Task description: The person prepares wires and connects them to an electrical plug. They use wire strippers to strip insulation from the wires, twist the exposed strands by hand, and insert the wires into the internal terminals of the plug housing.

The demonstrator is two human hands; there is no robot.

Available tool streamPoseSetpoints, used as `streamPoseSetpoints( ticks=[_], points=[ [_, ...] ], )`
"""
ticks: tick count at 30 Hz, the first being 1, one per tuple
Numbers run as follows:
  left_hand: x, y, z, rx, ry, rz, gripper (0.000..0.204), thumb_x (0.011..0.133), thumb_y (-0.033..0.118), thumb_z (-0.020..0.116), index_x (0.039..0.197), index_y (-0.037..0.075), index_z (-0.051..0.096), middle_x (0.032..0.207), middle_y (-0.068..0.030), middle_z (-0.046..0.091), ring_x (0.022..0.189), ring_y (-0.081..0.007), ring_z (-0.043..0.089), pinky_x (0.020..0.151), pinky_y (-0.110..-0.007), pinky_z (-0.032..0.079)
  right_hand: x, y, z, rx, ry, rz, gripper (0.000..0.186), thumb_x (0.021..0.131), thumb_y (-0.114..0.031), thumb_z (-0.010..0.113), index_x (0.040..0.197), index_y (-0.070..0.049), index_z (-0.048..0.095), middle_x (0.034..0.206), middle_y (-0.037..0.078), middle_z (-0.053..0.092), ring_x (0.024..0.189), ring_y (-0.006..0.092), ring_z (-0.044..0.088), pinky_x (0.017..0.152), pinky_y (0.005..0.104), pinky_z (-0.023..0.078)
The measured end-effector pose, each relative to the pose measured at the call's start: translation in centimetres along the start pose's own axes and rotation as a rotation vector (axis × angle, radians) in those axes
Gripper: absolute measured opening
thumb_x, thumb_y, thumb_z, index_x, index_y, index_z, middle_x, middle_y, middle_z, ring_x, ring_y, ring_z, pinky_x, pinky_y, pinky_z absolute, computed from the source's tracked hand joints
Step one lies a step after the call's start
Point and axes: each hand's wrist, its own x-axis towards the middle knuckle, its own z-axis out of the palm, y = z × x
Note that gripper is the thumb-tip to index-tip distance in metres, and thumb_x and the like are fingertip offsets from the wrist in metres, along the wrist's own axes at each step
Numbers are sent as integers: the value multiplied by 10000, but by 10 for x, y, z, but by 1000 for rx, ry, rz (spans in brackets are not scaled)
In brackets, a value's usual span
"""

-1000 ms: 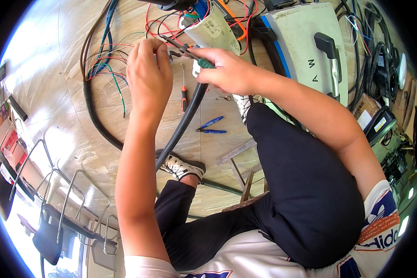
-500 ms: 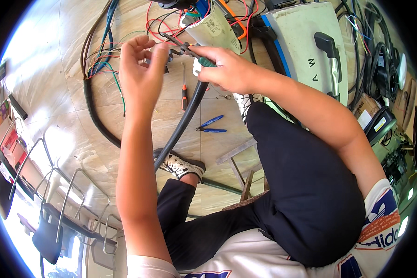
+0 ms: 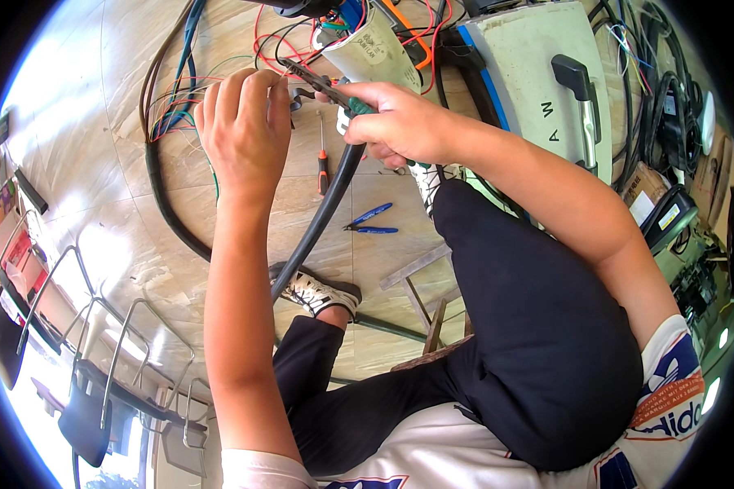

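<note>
right hand (image 3: 401, 122): fingers wrapped round green-handled pliers (image 3: 333, 90), 12 o'clock in view. left hand (image 3: 243, 130) at their 8 o'clock, fingers curled, can't tell if gripping anything. orange-black screwdriver (image 3: 323, 167) on floor (image 3: 98, 151), pliers' 6 o'clock.

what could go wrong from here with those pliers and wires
The left hand appears close to the tips of the pliers in the right hand, so a slip might nip a finger. The loose thin wires beside the left hand could snag or tangle. The blue cutters lie on the floor between the feet, where a shoe might kick them.
</note>
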Motion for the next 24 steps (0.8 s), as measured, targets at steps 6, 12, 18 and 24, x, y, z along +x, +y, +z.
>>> streamPoseSetpoints(
  ticks=[6, 12, 18, 24],
  points=[
    [0, -2, 0, -34, 6, 11, 128, 828, 131, 745, 909, 98, 652, 934, -40, 682, 859, -253, 629, 793, -373, 453, 2, 1, 0, 5, -5, 10, 567, 895, -96, 532, 1447, -61, 405, 674, -33, 416, 500, 63, 364, 462, 257, 335],
    [-4, 0, -6, -61, -11, -32, 103, 833, 126, 745, 887, 100, 661, 870, -18, 684, 750, -211, 606, 743, -357, 454, 1, 2, -3, -9, -26, -1, 603, 894, -96, 532, 1475, -53, 377, 678, -32, 427, 499, 65, 369, 466, 257, 343],
    [-11, 5, -4, -96, -28, -120, 90, 846, 136, 742, 875, 98, 666, 812, 1, 658, 669, -181, 555, 675, -337, 445, 3, 5, -4, -31, -17, 5, 607, 890, -92, 531, 1477, -55, 379, 683, -27, 440, 500, 68, 381, 467, 258, 349],
    [-26, 17, -2, -265, -61, -342, 108, 855, 131, 743, 888, 75, 657, 791, 6, 639, 640, -123, 541, 609, -285, 414, 4, 5, -4, -35, -22, -8, 585, 893, -90, 531, 1461, -59, 397, 680, -26, 439, 502, 65, 380, 466, 256, 346]
  ],
)
